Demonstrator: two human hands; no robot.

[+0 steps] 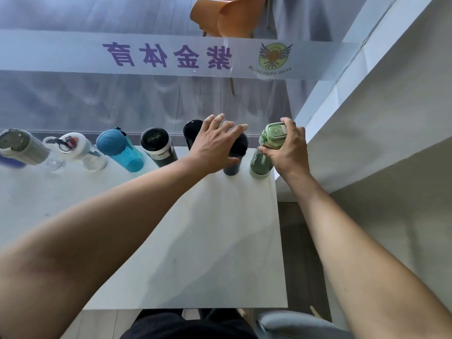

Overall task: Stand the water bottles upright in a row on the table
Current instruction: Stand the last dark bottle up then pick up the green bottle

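Observation:
Several bottles stand upright in a row along the far edge of the white table (220,241). From the left: a grey bottle (22,148), a clear bottle with a white lid (80,150), a blue bottle (119,150), a black flask with a steel ring (159,148), a black cup (192,133), a dark bottle (234,157), a green bottle (265,152). My left hand (215,145) rests over the dark bottle's top with fingers spread, hiding part of it. My right hand (287,150) grips the green bottle near its lid.
A glass wall with a frosted band of purple lettering (168,56) runs right behind the row. An orange chair (220,18) stands beyond the glass. A white wall (367,118) borders the table's right edge. A grey chair seat (293,324) sits below, at the near edge.

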